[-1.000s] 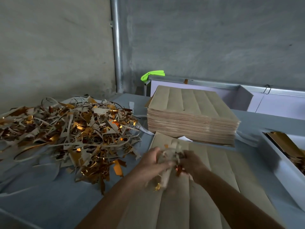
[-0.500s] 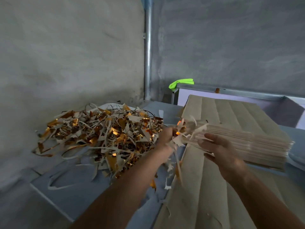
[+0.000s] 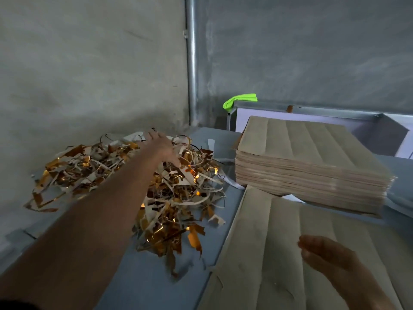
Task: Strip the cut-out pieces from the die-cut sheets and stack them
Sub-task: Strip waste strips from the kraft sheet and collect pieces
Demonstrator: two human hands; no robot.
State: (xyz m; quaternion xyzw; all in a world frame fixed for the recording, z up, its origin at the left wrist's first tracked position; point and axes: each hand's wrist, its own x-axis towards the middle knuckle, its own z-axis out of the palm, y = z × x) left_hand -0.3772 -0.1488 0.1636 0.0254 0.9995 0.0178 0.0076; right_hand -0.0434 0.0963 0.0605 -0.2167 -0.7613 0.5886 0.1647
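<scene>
left hand point(image 3: 162, 145) released over scrap pile point(image 3: 138, 182), right hand point(image 3: 330, 256) relaxed above sheet point(image 3: 279, 231)

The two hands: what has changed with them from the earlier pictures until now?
The left hand carried the bunch of waste strips leftward, let it go, and is now open over the scrap pile. The right hand, which had also held the bunch, released it and hovers open over the near sheets. The tall stack of sheets stayed where it was.

Two hands, one scrap heap point(image 3: 138, 186), one sheet stack point(image 3: 312, 173).
</scene>
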